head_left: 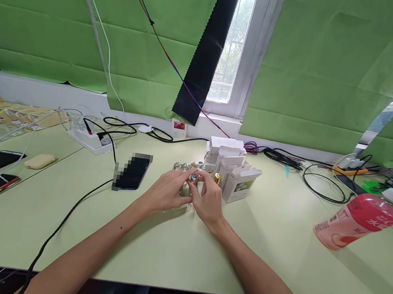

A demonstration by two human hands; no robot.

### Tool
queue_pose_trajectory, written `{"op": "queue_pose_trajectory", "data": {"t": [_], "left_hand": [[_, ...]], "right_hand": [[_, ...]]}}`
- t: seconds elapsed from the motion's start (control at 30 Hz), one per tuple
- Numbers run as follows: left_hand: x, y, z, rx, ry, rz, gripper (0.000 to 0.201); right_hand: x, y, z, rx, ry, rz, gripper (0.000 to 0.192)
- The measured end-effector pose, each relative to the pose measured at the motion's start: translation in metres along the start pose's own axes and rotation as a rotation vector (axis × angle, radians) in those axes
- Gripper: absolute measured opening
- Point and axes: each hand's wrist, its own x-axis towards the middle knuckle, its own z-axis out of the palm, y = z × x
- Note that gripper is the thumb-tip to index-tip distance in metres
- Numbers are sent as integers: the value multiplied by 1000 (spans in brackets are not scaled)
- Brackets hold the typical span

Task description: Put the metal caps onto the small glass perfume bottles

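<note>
Both forearms cross bare pale-green counter (pixel 164 256); left hand (pixel 167 193) and right hand (pixel 210 201) together pinch a small silver cylindrical bottle (pixel 194 178), just before the open white cardboard boxes (pixel 232 170).

L grip (pixel 169 191) & R grip (pixel 210 200) pinched together.

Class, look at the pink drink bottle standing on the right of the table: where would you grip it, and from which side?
Grip the pink bottle around its labelled middle, coming from its left, the open table side. It appears upright (the lens tilts it), its body is round, and cables and clutter lie behind it. Both the left hand and right hand are busy with small metal pieces.
</note>
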Motion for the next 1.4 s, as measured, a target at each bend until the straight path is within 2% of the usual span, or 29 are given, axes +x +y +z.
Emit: {"op": "queue_pose_trajectory", "data": {"t": [0.93, 1.17, 1.4], "left_hand": [[1, -2, 3, 22, -14, -27, 74], [1, -2, 2, 28, -12, -18, 72], [1, -2, 3, 44, -15, -24, 72]], "right_hand": [[-2, 4, 4, -54, 12, 46, 17], [-3, 0, 3, -73, 26, -3, 24], [-3, 2, 4, -36, 24, 27, 24]]}}
